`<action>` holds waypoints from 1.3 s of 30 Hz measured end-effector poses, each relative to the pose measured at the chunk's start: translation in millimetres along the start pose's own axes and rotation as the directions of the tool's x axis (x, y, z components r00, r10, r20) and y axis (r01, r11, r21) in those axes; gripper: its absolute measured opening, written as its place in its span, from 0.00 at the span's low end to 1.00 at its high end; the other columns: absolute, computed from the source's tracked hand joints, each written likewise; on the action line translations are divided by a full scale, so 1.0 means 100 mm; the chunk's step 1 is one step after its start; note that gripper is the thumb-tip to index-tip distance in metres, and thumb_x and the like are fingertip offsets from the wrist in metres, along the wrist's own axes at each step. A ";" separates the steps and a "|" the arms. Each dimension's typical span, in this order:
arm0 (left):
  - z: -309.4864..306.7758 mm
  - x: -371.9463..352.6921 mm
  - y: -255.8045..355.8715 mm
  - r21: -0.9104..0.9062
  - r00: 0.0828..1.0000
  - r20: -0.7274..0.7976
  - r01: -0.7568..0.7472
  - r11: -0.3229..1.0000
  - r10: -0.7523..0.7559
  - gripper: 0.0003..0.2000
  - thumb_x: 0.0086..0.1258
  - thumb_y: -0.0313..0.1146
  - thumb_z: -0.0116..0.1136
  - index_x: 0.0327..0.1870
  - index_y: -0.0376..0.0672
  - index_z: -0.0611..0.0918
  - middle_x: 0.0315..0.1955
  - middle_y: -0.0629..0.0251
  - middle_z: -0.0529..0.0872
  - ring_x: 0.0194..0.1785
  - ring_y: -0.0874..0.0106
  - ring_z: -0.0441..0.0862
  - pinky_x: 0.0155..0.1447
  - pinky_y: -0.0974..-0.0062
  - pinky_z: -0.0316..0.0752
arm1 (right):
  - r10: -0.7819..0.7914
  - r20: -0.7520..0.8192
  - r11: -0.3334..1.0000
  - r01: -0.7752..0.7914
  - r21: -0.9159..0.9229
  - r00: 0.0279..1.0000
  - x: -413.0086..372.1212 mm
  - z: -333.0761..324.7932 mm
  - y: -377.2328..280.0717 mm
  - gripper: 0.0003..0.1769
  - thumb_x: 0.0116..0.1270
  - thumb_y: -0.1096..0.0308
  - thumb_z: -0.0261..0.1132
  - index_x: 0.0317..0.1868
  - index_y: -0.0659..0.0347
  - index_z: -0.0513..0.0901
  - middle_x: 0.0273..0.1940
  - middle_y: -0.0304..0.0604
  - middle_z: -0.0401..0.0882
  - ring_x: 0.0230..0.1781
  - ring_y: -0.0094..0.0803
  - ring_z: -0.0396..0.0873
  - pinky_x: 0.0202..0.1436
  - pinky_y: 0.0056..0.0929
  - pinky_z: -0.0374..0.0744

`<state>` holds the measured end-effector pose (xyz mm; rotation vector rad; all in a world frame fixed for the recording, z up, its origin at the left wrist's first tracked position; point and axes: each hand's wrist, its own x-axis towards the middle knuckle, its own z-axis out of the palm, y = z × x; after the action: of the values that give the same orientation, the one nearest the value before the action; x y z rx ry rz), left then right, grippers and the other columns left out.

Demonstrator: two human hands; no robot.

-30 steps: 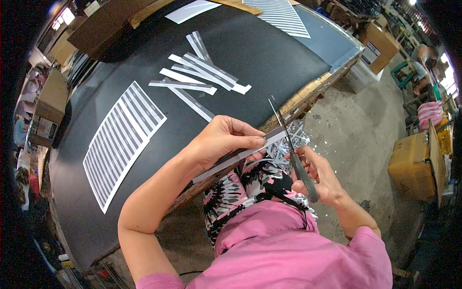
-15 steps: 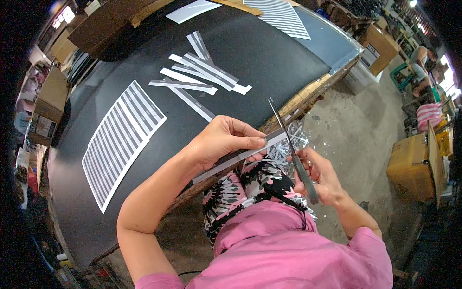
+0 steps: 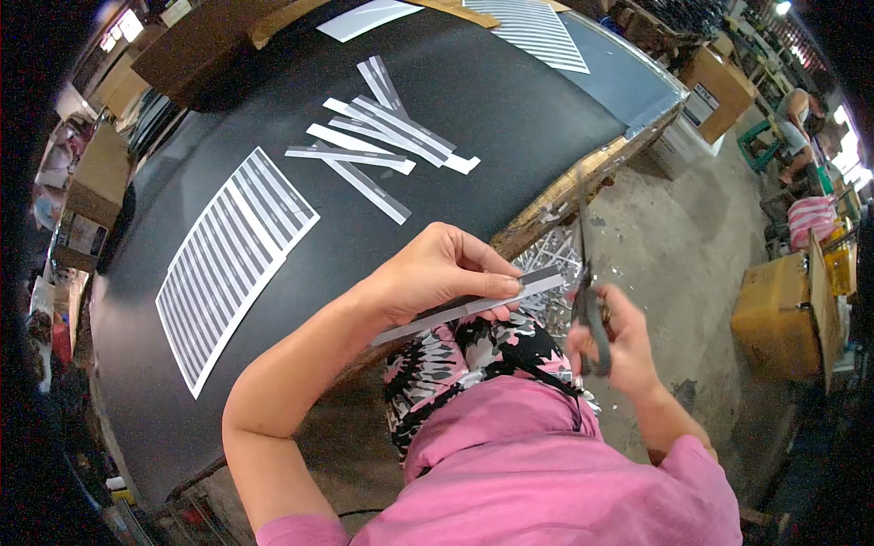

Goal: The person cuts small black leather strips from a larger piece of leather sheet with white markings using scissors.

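Note:
Between the thumb and fingers of my left hand (image 3: 464,268) is a grey-and-white paper strip (image 3: 537,283), held over my lap at the table's edge. My right hand (image 3: 624,337) grips a pair of scissors (image 3: 587,264), slightly blurred, with the blades pointing up and away. The scissors are apart from the strip, just right of its end. Several cut strips (image 3: 387,127) lie in a loose pile on the black tabletop. To their left rests a striped sheet (image 3: 232,264).
Another striped sheet (image 3: 537,32) and a white sheet (image 3: 369,18) lie at the table's far side. Thin paper scraps (image 3: 555,250) gather below the wooden edge (image 3: 569,187). Cardboard boxes (image 3: 774,314) stand on the floor at right, where another person (image 3: 797,127) sits farther back.
My right hand has shifted right with the scissors, away from the strip. The blades crossed the strip before and are now clear of it. The left hand moved slightly right.

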<state>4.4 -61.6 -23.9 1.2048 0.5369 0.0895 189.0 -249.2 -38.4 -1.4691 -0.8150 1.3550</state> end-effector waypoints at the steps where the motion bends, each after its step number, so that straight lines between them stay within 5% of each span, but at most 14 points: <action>1: 0.01 0.00 0.00 0.016 0.999 0.011 -0.030 0.999 0.030 0.11 0.62 0.27 0.67 0.42 0.30 0.85 0.31 0.59 0.88 0.32 0.76 0.85 0.41 0.80 0.81 | -0.108 -0.036 0.994 0.109 0.033 0.994 0.11 0.01 -0.05 0.26 0.60 0.73 0.71 0.56 0.65 0.70 0.33 0.40 0.81 0.25 0.23 0.79 0.26 0.22 0.75; 3: 0.04 -0.01 -0.01 0.034 0.999 0.003 -0.051 0.998 0.051 0.11 0.63 0.28 0.67 0.42 0.30 0.85 0.31 0.59 0.88 0.32 0.76 0.85 0.40 0.80 0.81 | -0.289 -0.132 0.951 0.301 0.077 0.948 0.30 0.12 -0.15 0.25 0.59 0.76 0.72 0.55 0.62 0.71 0.33 0.39 0.80 0.22 0.22 0.78 0.23 0.21 0.75; 8: 0.02 -0.11 0.05 0.067 0.982 -0.106 -0.151 0.986 0.158 0.11 0.65 0.29 0.66 0.43 0.31 0.85 0.31 0.61 0.88 0.33 0.78 0.85 0.39 0.82 0.80 | -0.309 -0.044 0.951 0.309 -0.009 0.950 0.61 0.26 -0.45 0.25 0.55 0.77 0.74 0.52 0.61 0.73 0.29 0.36 0.79 0.21 0.19 0.76 0.22 0.18 0.74; 14: -0.23 -0.32 0.13 0.276 0.920 -0.182 -0.290 0.916 0.346 0.20 0.66 0.25 0.63 0.59 0.35 0.77 0.36 0.66 0.85 0.39 0.81 0.82 0.43 0.84 0.77 | -0.343 0.046 0.938 0.345 -0.035 0.938 0.94 0.32 -0.78 0.25 0.54 0.77 0.74 0.51 0.62 0.75 0.24 0.34 0.77 0.17 0.19 0.74 0.18 0.17 0.69; 16: -0.27 -0.46 0.19 0.548 0.799 -0.102 -0.452 0.704 0.592 0.17 0.66 0.22 0.60 0.56 0.37 0.78 0.43 0.65 0.81 0.49 0.79 0.79 0.48 0.82 0.76 | -0.334 0.091 0.940 0.339 -0.048 0.938 1.04 0.32 -0.85 0.25 0.53 0.77 0.75 0.51 0.62 0.75 0.24 0.34 0.77 0.17 0.19 0.74 0.18 0.17 0.69; 18: -0.34 -0.61 0.22 0.388 0.867 -0.140 -0.396 0.832 0.478 0.17 0.66 0.20 0.59 0.56 0.38 0.77 0.49 0.64 0.79 0.55 0.77 0.75 0.53 0.80 0.75 | -0.318 0.135 0.943 0.328 -0.060 0.939 1.11 0.37 -0.92 0.26 0.53 0.77 0.75 0.51 0.62 0.75 0.23 0.34 0.77 0.16 0.19 0.74 0.18 0.17 0.69; 21: -0.48 -0.66 0.21 0.590 0.822 0.100 -0.503 0.632 0.561 0.13 0.66 0.24 0.61 0.52 0.37 0.81 0.49 0.62 0.80 0.55 0.72 0.77 0.57 0.74 0.73 | -0.301 0.228 0.937 0.332 -0.110 0.926 1.18 0.45 -1.02 0.25 0.51 0.76 0.75 0.49 0.66 0.75 0.22 0.33 0.76 0.15 0.17 0.73 0.17 0.16 0.69; 24: -0.50 -0.73 0.21 0.573 0.899 0.062 -0.388 0.722 0.434 0.14 0.65 0.27 0.62 0.51 0.37 0.83 0.47 0.61 0.82 0.54 0.71 0.78 0.59 0.72 0.72 | -0.291 0.277 0.928 0.340 -0.151 0.916 1.22 0.52 -1.10 0.24 0.51 0.76 0.75 0.49 0.66 0.76 0.22 0.33 0.76 0.15 0.17 0.73 0.16 0.16 0.68; 33: -0.61 -0.78 0.07 0.495 0.890 0.015 -0.403 0.770 0.456 0.17 0.61 0.30 0.68 0.52 0.39 0.84 0.48 0.62 0.84 0.52 0.73 0.79 0.55 0.75 0.73 | -0.228 0.395 0.923 0.327 -0.204 0.890 1.37 0.60 -1.20 0.26 0.51 0.71 0.77 0.50 0.63 0.77 0.21 0.32 0.76 0.15 0.18 0.72 0.17 0.17 0.66; 39: -0.63 -0.77 0.04 0.382 0.898 -0.042 -0.390 0.838 0.438 0.18 0.58 0.30 0.71 0.51 0.41 0.85 0.47 0.66 0.85 0.48 0.76 0.79 0.50 0.79 0.74 | -0.211 0.324 0.915 0.303 -0.266 0.922 1.40 0.64 -1.19 0.27 0.50 0.71 0.77 0.51 0.64 0.77 0.22 0.34 0.76 0.16 0.18 0.73 0.18 0.17 0.67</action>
<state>-89.8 -32.5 -8.9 1.6806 0.4027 0.4591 164.4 -68.0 27.3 -1.3488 -1.4189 1.2929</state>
